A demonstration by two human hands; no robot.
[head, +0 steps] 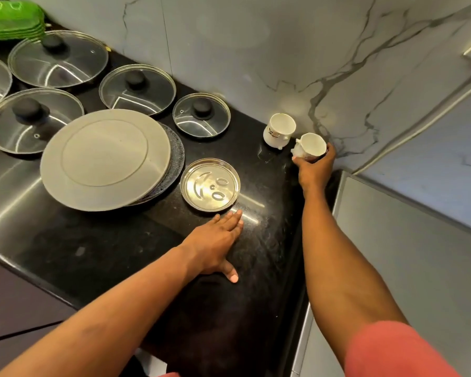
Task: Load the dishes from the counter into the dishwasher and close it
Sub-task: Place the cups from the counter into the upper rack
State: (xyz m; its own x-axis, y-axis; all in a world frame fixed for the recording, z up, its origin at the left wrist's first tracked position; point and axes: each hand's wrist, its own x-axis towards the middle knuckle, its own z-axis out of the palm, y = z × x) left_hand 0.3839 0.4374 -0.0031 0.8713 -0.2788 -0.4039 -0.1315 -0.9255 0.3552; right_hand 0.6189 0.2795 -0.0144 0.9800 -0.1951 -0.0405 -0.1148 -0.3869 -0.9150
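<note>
Left hand is flat on the counter, fingers straight and together, thumb splayed, holding nothing. The steel plate is just past its fingertips; we can't tell if they touch. We judge it thin, light and stiff. It sits flat, so tip it by the rim to get under it.

Right hand is further out by the wall, fingers curled round a cup that is tilted with its mouth toward us. We can't tell if it is off the counter. A second cup stands upright just left of that hand. Both look ceramic: light, glazed, slippery, easy to chip. Grip round the body, and don't knock the two together.

The grey plate is left of the left hand, on something dark. Take it by the overhanging rim. Glass lids lie beyond it: fragile, so lift them by the knobs. The dishwasher is not in view.
</note>
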